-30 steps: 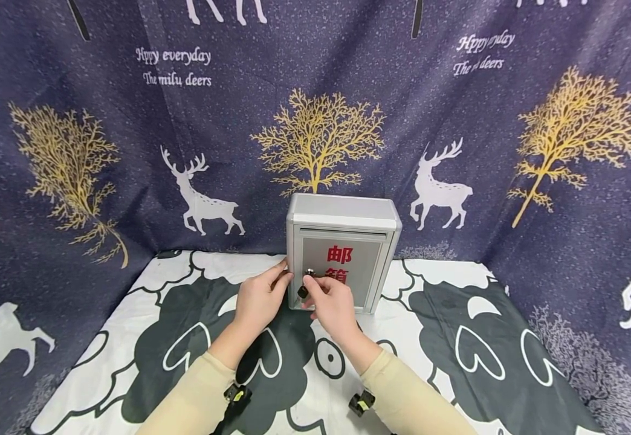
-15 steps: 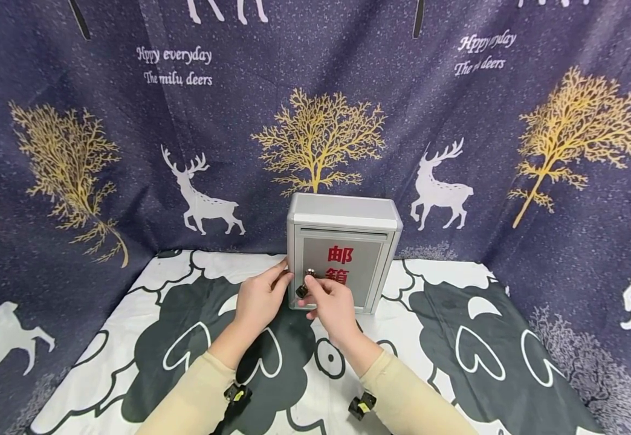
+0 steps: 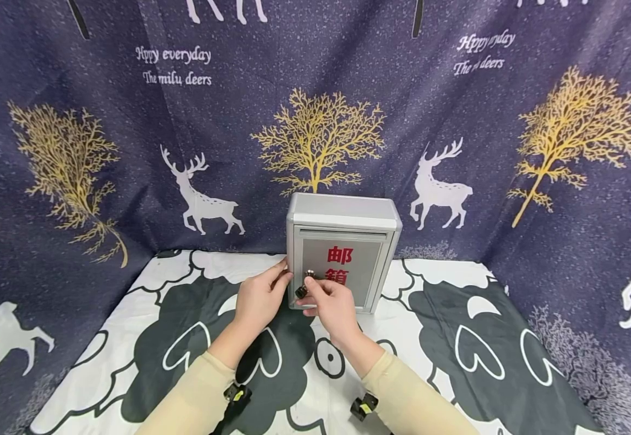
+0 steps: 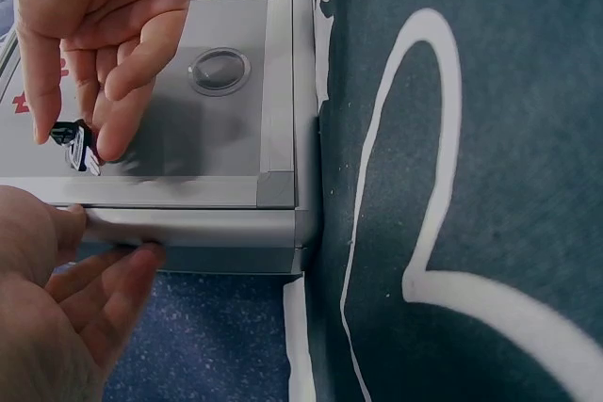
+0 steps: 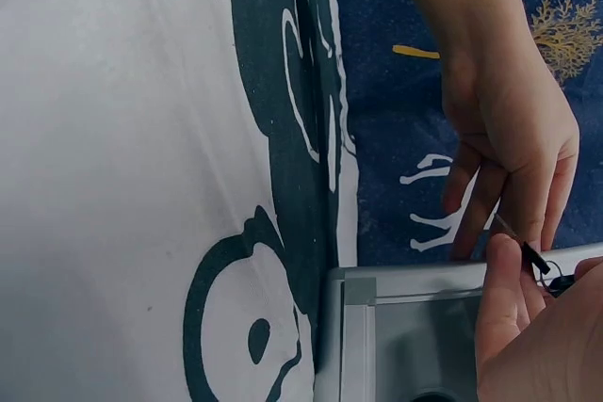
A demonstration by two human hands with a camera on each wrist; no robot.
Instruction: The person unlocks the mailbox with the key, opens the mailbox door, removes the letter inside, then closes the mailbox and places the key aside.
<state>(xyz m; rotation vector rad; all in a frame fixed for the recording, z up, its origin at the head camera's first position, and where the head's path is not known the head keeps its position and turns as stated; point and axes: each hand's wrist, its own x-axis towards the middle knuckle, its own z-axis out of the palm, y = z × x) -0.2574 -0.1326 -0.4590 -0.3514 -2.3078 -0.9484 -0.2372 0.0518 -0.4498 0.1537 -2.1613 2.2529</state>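
Observation:
A silver-grey metal mailbox (image 3: 343,211) with red characters and a slot along its front stands upright in the head view. My left hand (image 3: 258,299) rests against its left side, thumb near the front edge and fingers fairly straight along the side wall. In front of the lock (image 3: 309,273), my right hand (image 3: 334,302) pinches a key between thumb and fingers. The black-headed keys (image 4: 80,143) hang on a small ring in the left wrist view. The right wrist view shows a thin metal blade on one key (image 5: 532,256). Whether a blade sits in the lock cannot be told.
The mailbox stands on a white and dark green cloth (image 3: 457,338) with cartoon prints. Behind it hangs a dark blue curtain (image 3: 315,60) with deer and golden trees. A round plate (image 4: 220,72) sits on the mailbox front.
The black key head below the lock has swung slightly to the left, and the lower fingers of my right hand have shifted a little. My left hand and the mailbox have stayed put.

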